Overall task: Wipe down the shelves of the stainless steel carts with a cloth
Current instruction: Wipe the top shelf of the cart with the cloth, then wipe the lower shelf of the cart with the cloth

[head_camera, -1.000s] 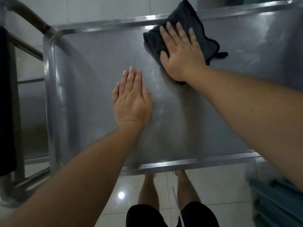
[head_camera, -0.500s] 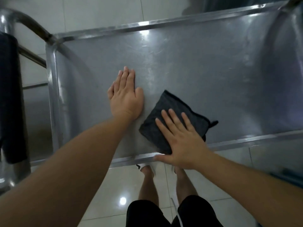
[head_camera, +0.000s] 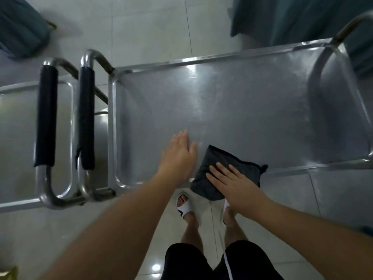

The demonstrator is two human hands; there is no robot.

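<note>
A stainless steel cart's top shelf (head_camera: 242,110) fills the middle of the view. A folded dark grey cloth (head_camera: 218,164) lies at the shelf's near edge and hangs partly over the rim. My right hand (head_camera: 232,184) presses flat on the cloth with straight fingers. My left hand (head_camera: 179,156) is just left of the cloth, fingers extended over the shelf surface, blurred, so I cannot tell whether it touches the steel.
A second steel cart (head_camera: 18,126) stands at the left, and two black-padded push handles (head_camera: 85,118) sit between the carts. Teal fabric (head_camera: 302,19) hangs at the back right. My feet in white slippers (head_camera: 184,207) stand on pale floor tiles below the near rim.
The cloth was pulled from the far edge to the near edge and now overhangs the rim. My view has pulled back. My left hand has slid back toward the near rim.
</note>
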